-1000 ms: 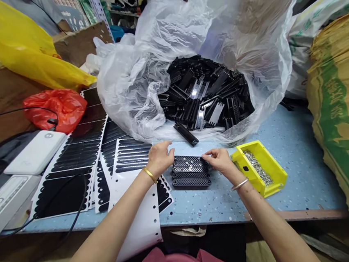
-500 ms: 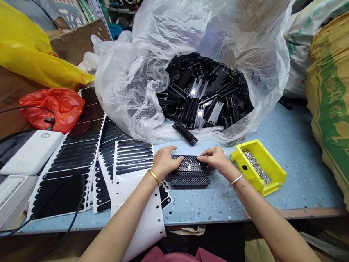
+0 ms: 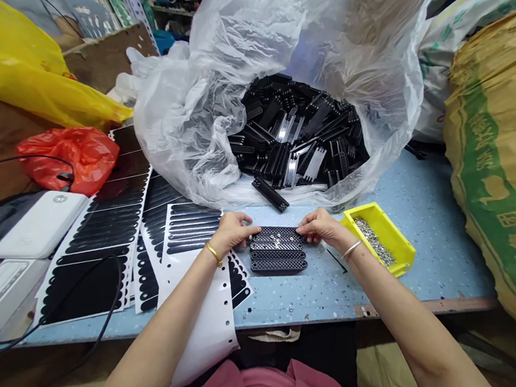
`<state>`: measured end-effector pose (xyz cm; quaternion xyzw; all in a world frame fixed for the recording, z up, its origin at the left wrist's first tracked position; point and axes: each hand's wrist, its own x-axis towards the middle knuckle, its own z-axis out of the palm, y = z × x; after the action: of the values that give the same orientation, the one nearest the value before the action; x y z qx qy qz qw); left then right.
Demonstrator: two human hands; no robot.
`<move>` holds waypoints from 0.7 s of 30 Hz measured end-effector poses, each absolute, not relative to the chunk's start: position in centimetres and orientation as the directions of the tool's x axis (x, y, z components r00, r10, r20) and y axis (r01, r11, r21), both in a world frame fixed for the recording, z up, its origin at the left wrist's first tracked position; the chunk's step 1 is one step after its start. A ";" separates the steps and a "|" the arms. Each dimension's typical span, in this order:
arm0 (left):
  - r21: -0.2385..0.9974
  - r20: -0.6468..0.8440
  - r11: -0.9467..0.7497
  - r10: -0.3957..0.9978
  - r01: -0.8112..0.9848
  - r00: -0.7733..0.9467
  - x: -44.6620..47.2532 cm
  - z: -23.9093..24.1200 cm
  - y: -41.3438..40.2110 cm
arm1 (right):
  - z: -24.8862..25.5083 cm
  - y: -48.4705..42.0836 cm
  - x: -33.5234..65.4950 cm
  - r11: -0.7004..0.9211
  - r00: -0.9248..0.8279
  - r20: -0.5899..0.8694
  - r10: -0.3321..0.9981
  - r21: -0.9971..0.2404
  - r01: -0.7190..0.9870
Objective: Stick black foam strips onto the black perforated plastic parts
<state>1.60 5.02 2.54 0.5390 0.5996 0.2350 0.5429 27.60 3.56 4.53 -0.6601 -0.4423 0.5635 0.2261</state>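
Note:
Several black perforated plastic strips (image 3: 279,256) lie side by side on the blue speckled table, long sides together. Small silver metal pieces (image 3: 277,241) sit on the strips farther from me; their exact kind is too small to tell. At the left end of the far strip, my left hand (image 3: 232,232) grips it between thumb and fingers. My right hand (image 3: 321,227) pinches the same strip at its right end, fingers closed. A thin black bent rod (image 3: 336,260) lies on the table below my right wrist.
Behind the strips, a large clear plastic bag (image 3: 192,120) holds many black strips (image 3: 306,137). A yellow bin (image 3: 401,247) of small metal parts stands right. Sheets of black stickers (image 3: 110,216) and a white power bank (image 3: 38,224) lie left. A woven sack (image 3: 508,151) leans at right.
My right hand has shifted from over the far strip to its right end, and the thin black rod now shows. My left thumb has drawn back toward the left end. The view has shifted slightly.

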 end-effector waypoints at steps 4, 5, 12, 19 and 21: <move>0.895 -0.426 0.365 0.869 0.255 0.251 1.6 2.7 4.8 | 4.4 3.6 27.9 -0.519 -0.050 -0.557 0.829 -0.799 0.303; 0.899 -0.427 0.372 0.864 0.234 0.266 1.6 2.7 4.8 | 4.3 3.6 27.9 -0.520 -0.054 -0.558 0.828 -0.800 0.299; 0.907 -0.420 0.405 0.854 0.112 0.307 1.2 2.6 4.9 | 3.8 3.4 27.4 -0.516 0.003 -0.538 0.843 -0.807 0.287; 0.904 -0.420 0.420 0.847 0.073 0.327 1.0 2.1 5.1 | 3.7 3.1 27.1 -0.547 0.018 -0.559 0.829 -0.803 0.236; 0.900 -0.428 0.431 0.840 0.069 0.334 1.0 2.1 5.1 | 3.6 2.9 27.2 -0.545 0.009 -0.557 0.830 -0.809 0.220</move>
<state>0.98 5.11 2.07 0.4521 0.5028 0.2833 0.6801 27.18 2.93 3.60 -0.6598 -0.3981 0.5808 0.2627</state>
